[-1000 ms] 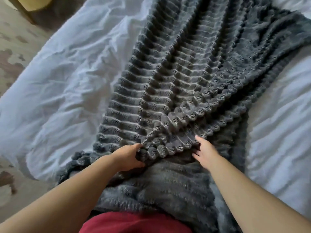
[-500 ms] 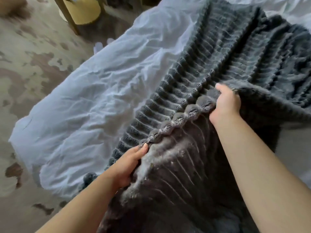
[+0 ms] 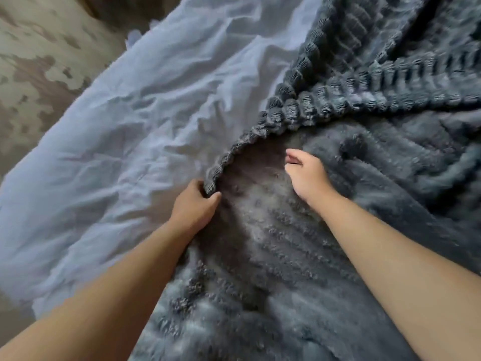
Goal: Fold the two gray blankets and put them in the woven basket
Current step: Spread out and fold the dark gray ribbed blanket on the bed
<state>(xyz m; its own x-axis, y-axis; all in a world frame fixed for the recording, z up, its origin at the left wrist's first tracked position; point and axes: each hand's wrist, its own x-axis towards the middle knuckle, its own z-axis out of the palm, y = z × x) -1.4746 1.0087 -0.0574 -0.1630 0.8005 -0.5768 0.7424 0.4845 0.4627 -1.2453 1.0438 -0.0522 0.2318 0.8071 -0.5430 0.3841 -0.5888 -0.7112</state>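
A person's left hand (image 3: pixel 194 207) pinches the scalloped hem (image 3: pixel 235 152) of a gray blanket (image 3: pixel 286 287) between thumb and curled fingers, holding that edge just above a bed covered by a rumpled white sheet (image 3: pixel 125 131). The blanket is spread across the right side of the bed, with its fuzzy underside turned up toward the camera in the foreground. Its thick ribbed face (image 3: pixel 369 95) is bunched in folds toward the upper right. From the pinched point the hem climbs in a curve up and to the right, where it meets the ribbed folds.

The right hand (image 3: pixel 308 175) is over the fuzzy underside, just beside the raised hem. Its fingers are loosely curled and hold nothing. Whether its palm touches the pile cannot be told from this angle. Both bare forearms reach in from the bottom of the view, the left crossing the sheet and the right crossing the blanket. A mottled beige and brown floor (image 3: pixel 33 74) shows beyond the bed's edge at upper left, blurred by camera motion
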